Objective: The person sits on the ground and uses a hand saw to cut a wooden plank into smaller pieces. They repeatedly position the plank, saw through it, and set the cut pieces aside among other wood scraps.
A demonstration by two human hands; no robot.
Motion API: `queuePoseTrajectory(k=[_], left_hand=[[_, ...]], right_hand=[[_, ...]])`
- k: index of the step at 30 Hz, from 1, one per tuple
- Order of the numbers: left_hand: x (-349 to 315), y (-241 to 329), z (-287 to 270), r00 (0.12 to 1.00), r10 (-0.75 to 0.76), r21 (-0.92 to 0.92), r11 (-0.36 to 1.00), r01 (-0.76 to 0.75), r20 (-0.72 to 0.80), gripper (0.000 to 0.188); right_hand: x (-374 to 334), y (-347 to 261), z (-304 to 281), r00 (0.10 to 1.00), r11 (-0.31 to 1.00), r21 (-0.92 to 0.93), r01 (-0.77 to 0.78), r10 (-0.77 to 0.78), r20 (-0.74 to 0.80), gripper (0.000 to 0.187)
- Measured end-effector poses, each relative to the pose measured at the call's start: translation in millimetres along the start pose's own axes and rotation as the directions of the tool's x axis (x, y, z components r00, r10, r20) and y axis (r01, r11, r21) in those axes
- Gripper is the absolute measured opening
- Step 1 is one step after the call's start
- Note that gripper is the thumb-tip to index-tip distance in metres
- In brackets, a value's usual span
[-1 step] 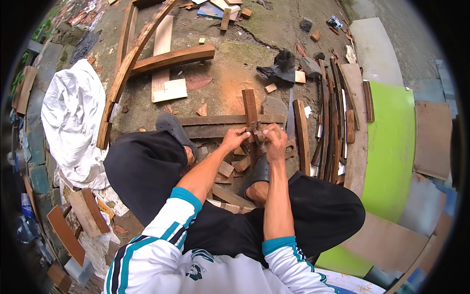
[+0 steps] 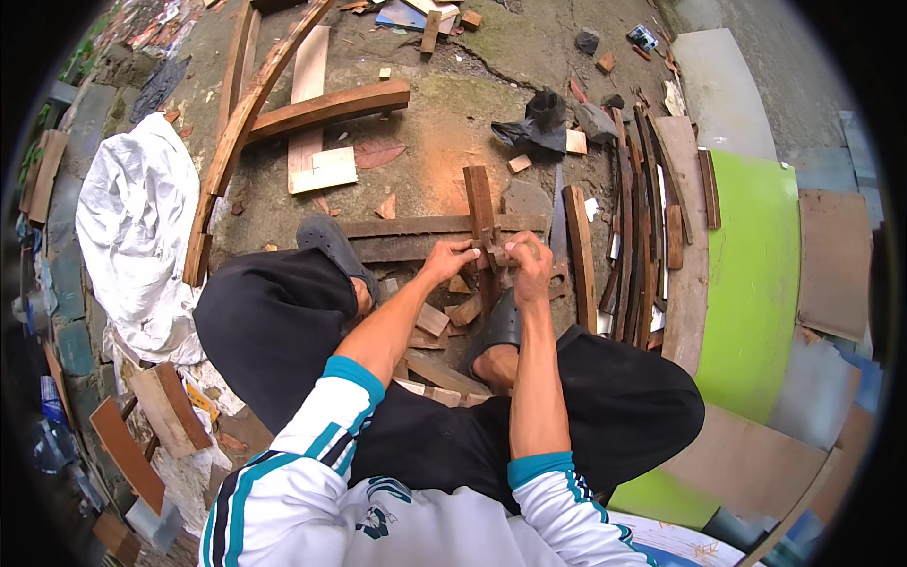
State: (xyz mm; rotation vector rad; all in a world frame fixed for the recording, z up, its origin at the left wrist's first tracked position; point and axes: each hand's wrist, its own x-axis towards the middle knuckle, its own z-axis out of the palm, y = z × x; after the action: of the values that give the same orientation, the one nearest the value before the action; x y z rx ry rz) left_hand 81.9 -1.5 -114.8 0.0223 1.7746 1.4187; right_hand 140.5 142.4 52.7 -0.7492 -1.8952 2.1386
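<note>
A dark brown wooden bar (image 2: 478,194) stands lengthwise between my feet, lying across two old horizontal planks (image 2: 397,248). Over that bar, a small brown wooden piece (image 2: 497,251) sits crosswise between my hands; its exact kind is too small to make out. My left hand (image 2: 448,261) is closed, thumb and finger pinching at the left side of the piece. On the other side my right hand (image 2: 529,263) is curled round the piece's right part, its fingers partly hiding it. A handsaw (image 2: 559,213) lies just right of my right hand.
Wood offcuts (image 2: 433,319) lie between my dark clogs (image 2: 326,246). Long strips (image 2: 642,227) and a green board (image 2: 751,283) lie to the right. At the left are a white cloth (image 2: 137,236) and a curved wooden frame (image 2: 236,142). A black plastic scrap (image 2: 539,123) lies ahead.
The whole view has shifted slightly. Both hands keep their hold, and the wood between them looks the same.
</note>
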Motion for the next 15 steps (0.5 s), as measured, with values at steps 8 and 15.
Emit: queuePoseTrajectory(k=[8, 15], left_hand=[[24, 1, -38, 0.98, -0.036, 0.015, 0.999, 0.04, -0.197, 0.042], [-17, -46, -55, 0.987, -0.066, 0.744, 0.665, -0.066, 0.146, 0.055]], right_hand=[[26, -17, -7, 0.998, 0.999, 0.009, -0.043, 0.043, -0.051, 0.016], [9, -21, 6, 0.997, 0.982, -0.182, -0.039, 0.025, -0.079, 0.03]])
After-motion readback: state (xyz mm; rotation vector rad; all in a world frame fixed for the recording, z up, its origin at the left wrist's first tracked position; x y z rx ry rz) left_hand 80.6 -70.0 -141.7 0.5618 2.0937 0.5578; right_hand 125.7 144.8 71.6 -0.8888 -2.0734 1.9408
